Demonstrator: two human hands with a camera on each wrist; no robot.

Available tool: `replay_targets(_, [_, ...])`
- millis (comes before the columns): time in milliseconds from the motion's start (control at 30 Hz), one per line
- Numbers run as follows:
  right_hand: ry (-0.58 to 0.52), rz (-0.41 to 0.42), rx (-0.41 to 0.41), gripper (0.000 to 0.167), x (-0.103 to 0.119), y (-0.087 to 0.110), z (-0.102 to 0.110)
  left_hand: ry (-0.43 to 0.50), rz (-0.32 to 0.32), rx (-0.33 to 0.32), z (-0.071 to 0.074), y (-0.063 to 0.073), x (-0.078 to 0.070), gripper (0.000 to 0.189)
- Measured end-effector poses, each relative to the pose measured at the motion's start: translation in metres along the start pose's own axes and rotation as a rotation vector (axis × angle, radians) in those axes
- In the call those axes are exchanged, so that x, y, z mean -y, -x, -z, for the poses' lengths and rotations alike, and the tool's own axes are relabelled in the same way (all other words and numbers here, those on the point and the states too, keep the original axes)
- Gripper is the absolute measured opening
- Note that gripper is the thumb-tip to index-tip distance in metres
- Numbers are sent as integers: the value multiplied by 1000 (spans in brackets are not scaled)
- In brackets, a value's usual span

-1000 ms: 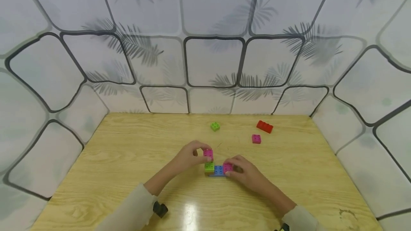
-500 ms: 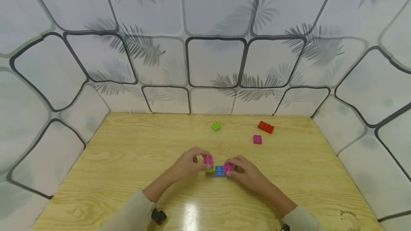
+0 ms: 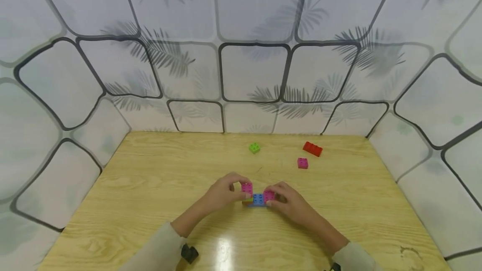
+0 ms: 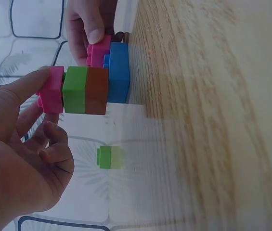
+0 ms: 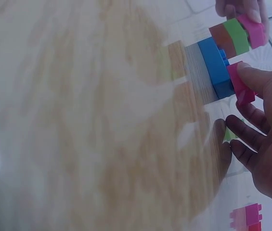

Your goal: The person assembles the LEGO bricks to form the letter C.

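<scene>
My left hand pinches a pink building brick between thumb and fingers. That brick sits right at the studded top of a green brick, with a narrow gap showing between them. Beneath the green one is a brown brick, stacked on the left end of a longer blue brick on the table. At the blue brick's other end, my right hand grips a second pink brick, thumb on its near side. Blue studs show between the two ends in the head view.
Farther back on the wooden table lie a loose green brick, a pink brick and a long red brick. A patterned white fabric wall encloses the back and sides.
The left hand has lowered its pink brick onto the green brick's top, which showed uncovered a second ago. My right hand has stayed in place on its pink brick.
</scene>
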State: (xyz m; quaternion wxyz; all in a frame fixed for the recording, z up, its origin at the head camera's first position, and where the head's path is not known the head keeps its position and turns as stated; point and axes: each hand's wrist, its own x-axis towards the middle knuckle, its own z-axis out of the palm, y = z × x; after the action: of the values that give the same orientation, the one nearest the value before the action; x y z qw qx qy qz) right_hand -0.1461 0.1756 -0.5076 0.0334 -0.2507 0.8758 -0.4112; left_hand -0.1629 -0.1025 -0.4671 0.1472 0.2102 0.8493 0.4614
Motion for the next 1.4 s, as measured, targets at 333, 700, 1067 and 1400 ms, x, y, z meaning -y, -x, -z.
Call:
replay_targets(333, [8, 1, -7, 33, -1, 0, -2, -85, -41, -32, -2, -2, 0, 33])
replay_targets(700, [10, -14, 6, 36, -3, 1, -2, -122, -59, -58, -3, 0, 0, 32])
replay_targets(1067, [21, -13, 9, 38, 0, -1, 0, -149, -71, -71, -4, 1, -1, 30])
replay_targets(1400, [13, 20, -11, 33, -1, 0, -1, 2, -5, -26, 3, -9, 2, 49])
